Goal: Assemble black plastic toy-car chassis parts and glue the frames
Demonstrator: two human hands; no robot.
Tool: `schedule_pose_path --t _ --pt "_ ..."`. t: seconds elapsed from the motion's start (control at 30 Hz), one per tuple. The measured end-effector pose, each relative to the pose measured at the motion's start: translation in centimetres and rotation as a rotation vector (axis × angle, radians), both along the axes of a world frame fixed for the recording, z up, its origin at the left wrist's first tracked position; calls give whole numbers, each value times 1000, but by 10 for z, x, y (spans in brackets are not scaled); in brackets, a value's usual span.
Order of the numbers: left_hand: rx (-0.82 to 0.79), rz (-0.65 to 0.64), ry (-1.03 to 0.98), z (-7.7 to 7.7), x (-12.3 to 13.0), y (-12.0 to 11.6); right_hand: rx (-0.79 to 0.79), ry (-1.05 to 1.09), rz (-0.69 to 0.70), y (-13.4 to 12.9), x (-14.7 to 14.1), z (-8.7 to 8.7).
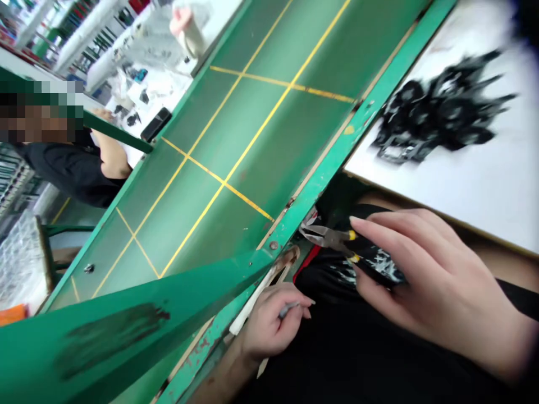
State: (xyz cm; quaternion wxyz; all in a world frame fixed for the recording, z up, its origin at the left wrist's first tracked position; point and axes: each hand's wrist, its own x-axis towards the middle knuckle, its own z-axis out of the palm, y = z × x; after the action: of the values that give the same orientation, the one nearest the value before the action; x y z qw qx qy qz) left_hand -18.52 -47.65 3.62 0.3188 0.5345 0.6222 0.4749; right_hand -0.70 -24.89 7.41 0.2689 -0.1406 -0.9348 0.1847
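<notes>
My right hand [438, 269] is wrapped around a pair of cutting pliers [330, 238] with dark handles and yellow collars. The jaws point left towards the green frame edge and are slightly apart. Lower down, my left hand [272, 322] is closed, with the tip of a small grey piece [288, 309] showing between its fingers. The rest of that piece is hidden. Both hands are above my lap, apart from each other. A heap of black plastic-looking parts [438, 109] lies on the white tabletop [497, 185] beyond my right hand; it is blurred.
A green surface with yellow lines [252, 129] runs diagonally beside me, edged by a raised green rail [311, 188]. One green post [138, 331] crosses the lower left. Across it, a co-worker in dark clothing [69, 168] sits at a white table near a black box [156, 124].
</notes>
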Motion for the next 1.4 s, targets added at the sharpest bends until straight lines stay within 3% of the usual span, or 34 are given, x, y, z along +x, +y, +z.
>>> schedule_pose_path --t 0.2,0.3,0.37,0.43,0.57,0.63,0.7,0.83,0.93,1.0,1.13,1.27,1.4 --pt "116 -143 52 24 16 30 73 119 -104 -2 54 51" --pt "184 -180 85 38 29 36 144 175 -145 -11 76 75" --pt "228 -175 109 48 37 37 100 213 -179 -17 89 93" --pt "260 -157 134 58 45 36 -88 229 -161 -22 100 111" --pt "292 -48 196 70 62 22 -674 193 106 -26 106 129" --pt "312 2 216 69 70 9 -900 155 167 -28 93 118" --pt "314 33 217 63 75 -6 -1013 39 140 -32 66 93" --pt "259 100 204 40 75 -39 -824 -223 30 -52 -7 19" --pt "223 143 180 28 65 -59 -680 -273 -26 -64 -47 -16" --pt "209 157 144 25 55 -70 -571 -325 -50 -68 -59 -21" --pt "172 152 41 23 27 -74 -423 -478 -70 -68 -62 -17" --pt "122 51 -19 20 5 -63 -398 -590 -53 -65 -59 -21" --pt "72 4 -20 20 2 -53 -424 -593 -27 -63 -57 -31"
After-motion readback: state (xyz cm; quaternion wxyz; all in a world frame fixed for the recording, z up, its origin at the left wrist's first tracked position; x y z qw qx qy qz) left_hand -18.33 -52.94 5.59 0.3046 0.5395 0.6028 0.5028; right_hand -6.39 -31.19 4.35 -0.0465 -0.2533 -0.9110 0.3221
